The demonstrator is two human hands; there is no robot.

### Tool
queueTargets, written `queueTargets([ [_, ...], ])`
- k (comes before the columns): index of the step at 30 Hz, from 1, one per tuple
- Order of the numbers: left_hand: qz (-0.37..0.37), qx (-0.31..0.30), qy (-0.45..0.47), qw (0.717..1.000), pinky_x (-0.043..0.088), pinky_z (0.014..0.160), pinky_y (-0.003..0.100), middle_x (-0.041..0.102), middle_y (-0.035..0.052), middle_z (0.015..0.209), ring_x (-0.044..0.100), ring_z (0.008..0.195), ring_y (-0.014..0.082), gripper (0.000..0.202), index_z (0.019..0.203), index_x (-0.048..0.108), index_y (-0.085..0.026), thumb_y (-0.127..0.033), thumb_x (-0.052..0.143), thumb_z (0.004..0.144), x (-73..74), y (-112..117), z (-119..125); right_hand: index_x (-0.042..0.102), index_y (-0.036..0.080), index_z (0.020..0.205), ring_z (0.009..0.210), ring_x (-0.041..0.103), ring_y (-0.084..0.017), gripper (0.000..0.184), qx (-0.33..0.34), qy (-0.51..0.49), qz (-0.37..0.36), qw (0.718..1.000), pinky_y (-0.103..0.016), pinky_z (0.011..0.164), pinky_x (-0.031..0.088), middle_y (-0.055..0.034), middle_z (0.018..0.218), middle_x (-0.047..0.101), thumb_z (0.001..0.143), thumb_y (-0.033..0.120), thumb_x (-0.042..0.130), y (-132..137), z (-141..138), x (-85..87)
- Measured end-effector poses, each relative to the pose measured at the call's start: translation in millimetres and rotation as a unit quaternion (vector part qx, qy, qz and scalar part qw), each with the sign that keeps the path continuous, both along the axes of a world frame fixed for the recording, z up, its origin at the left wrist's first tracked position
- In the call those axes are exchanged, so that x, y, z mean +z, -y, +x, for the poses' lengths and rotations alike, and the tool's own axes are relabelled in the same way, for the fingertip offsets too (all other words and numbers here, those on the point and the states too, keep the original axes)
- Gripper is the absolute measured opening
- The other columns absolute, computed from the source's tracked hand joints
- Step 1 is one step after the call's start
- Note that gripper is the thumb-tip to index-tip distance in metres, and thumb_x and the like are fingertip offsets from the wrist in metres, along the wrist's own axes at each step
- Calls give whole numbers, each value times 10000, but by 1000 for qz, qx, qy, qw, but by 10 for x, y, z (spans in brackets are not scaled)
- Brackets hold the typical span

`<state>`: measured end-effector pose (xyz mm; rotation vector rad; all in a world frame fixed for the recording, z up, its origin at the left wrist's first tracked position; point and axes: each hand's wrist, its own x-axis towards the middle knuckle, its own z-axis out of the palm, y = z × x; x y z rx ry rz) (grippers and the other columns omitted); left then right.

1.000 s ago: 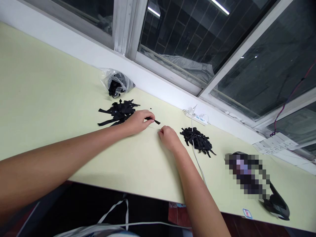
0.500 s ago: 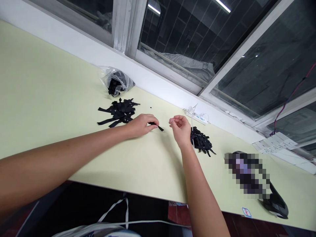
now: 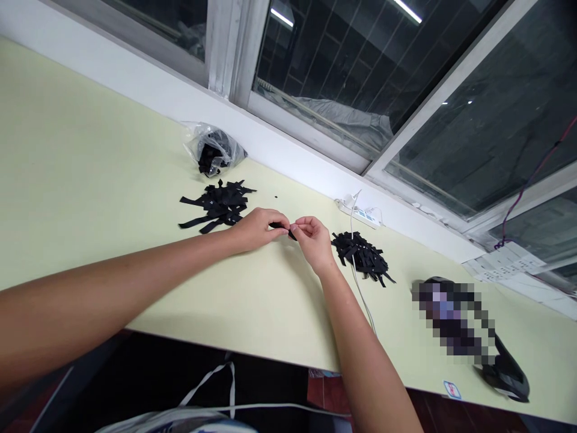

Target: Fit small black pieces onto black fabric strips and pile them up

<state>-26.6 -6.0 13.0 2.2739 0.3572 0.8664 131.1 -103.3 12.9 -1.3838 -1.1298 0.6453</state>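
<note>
A short black strip (image 3: 283, 228) is pinched between the fingers of my left hand (image 3: 258, 228) just above the pale yellow table (image 3: 90, 180). My right hand (image 3: 312, 240) meets it from the right, with its fingertips closed on the strip's other end. Behind my left hand lies a loose pile of black strips (image 3: 218, 205). A second, tighter pile of black strips (image 3: 363, 256) sits to the right of my right hand.
A clear plastic bag (image 3: 211, 150) with black contents lies by the window sill. A white power strip (image 3: 360, 214) and its cable (image 3: 360, 294) run past the right pile. A dark, partly pixelated device (image 3: 469, 331) rests at the right.
My right hand rose from the table toward the right pile, then came back left and closed on the strip that my left hand holds. The left hand barely moved.
</note>
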Motion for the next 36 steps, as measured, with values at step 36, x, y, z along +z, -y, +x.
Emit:
queueTargets([
  [36, -62, 2, -10, 998, 426, 676, 247, 671, 11, 799, 588, 749, 141, 118, 822, 659, -165, -268, 615, 786, 11, -10, -11, 580, 205, 844, 708, 646, -146, 302, 52, -8, -37, 998, -307, 733, 522, -10, 748, 685, 670, 365, 769, 37, -13, 36],
])
